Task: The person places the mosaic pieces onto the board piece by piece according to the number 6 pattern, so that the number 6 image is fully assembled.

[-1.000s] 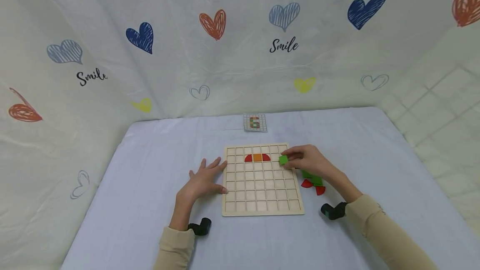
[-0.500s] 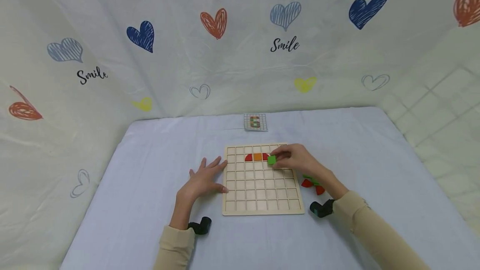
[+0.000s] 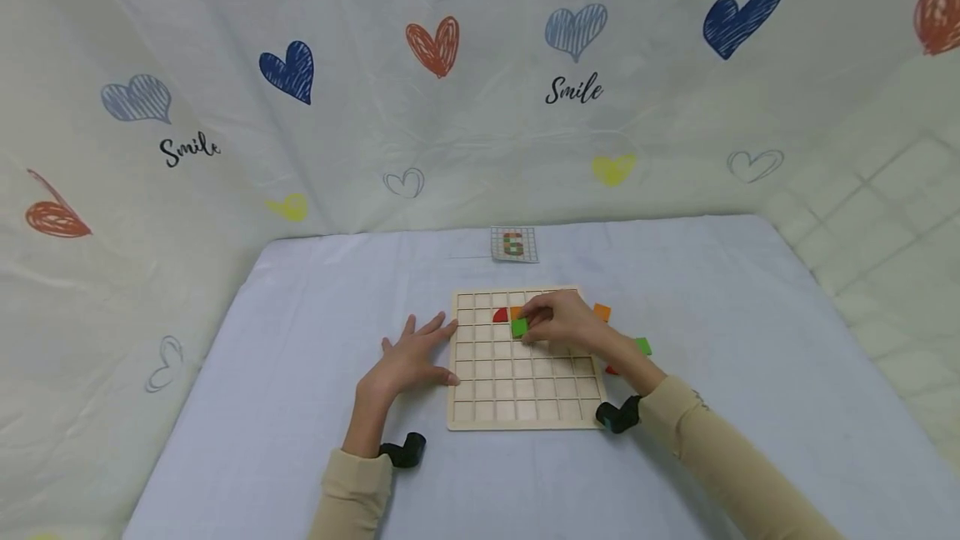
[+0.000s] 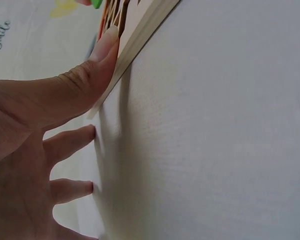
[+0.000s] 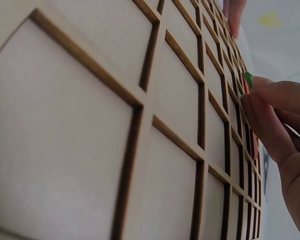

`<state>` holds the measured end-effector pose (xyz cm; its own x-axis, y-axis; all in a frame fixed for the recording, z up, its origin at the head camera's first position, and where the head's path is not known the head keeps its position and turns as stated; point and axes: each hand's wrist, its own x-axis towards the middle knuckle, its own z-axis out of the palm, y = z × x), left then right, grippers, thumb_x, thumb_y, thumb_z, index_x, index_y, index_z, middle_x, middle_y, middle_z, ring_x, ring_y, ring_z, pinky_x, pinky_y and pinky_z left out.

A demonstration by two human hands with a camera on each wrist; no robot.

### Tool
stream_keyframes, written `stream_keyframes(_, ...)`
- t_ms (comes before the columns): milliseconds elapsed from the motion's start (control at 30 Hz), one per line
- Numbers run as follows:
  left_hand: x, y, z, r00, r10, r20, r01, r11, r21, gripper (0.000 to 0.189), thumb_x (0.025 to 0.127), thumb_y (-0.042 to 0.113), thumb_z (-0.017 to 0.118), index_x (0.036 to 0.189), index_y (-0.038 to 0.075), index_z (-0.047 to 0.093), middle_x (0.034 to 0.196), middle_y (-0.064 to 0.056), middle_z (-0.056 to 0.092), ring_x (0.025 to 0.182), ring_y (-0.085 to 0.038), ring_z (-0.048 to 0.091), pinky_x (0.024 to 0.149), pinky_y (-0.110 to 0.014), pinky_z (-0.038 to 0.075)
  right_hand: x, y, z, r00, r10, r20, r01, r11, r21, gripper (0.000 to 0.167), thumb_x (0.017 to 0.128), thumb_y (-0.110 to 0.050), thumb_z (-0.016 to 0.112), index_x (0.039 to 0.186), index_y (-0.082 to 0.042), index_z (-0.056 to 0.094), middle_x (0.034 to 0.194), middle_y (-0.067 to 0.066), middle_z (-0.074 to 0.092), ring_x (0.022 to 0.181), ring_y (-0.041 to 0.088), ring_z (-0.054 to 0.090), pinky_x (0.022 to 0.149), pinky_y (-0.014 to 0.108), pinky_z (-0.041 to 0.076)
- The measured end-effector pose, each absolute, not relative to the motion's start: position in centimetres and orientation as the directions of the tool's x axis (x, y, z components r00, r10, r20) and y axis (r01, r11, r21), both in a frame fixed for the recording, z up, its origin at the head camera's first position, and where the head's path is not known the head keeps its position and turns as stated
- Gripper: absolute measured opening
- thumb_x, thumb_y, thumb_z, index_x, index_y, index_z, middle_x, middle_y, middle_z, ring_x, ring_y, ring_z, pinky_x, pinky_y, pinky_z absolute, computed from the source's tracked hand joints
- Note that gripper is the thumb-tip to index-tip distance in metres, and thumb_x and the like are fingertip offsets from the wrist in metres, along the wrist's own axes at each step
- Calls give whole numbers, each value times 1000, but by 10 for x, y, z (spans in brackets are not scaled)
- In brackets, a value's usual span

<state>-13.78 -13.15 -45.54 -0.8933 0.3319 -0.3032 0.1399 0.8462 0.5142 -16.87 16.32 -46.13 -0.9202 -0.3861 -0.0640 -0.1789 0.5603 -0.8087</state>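
Observation:
A wooden grid board [image 3: 525, 390] lies on the table. My right hand [image 3: 564, 322] pinches a green square tile [image 3: 519, 328] between thumb and fingertips, over the board's upper middle. In the right wrist view the same green tile [image 5: 248, 79] shows at the fingertips. Just beyond it, a red quarter-round tile [image 3: 500, 316] and an orange square tile [image 3: 515, 312] sit in the grid; a red tile to their right is hidden by the hand in the head view. My left hand [image 3: 406, 365] has its fingers spread, its thumb and a fingertip touching the board's left edge.
A small pattern card [image 3: 513, 245] lies behind the board. To the right of the board are an orange tile [image 3: 602, 312], a green tile [image 3: 643, 346] and a partly hidden red tile [image 3: 612, 371]. A patterned white sheet hangs behind the table.
My right hand has moved left across the board with the green tile, from the right edge to below the orange tile. The left hand stays at the board's edge.

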Motion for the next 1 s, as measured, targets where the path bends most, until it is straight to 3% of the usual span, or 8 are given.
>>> stream_keyframes(500, -139, -131, -460, -894, 329, -305, 133, 844, 520, 92, 78, 33, 90, 158, 27, 44, 170, 0, 29, 158, -46, 3, 111, -85, 4, -174, 142, -464, -911, -408, -67, -211, 598, -773, 29, 79, -9, 88, 105, -3, 78, 91, 3, 75, 80, 10, 67, 77, 28, 57)
stream_keyframes(1000, -137, -132, -453, -893, 332, -304, 136, 843, 521, 90, 79, 33, 89, 157, 24, 46, 170, -3, 29, 158, -48, 4, 111, -85, 4, -177, 127, -466, -864, -504, 15, -382, 634, -672, 23, 80, -6, 86, 102, -2, 78, 90, 4, 69, 76, 8, 64, 70, 24, 55)
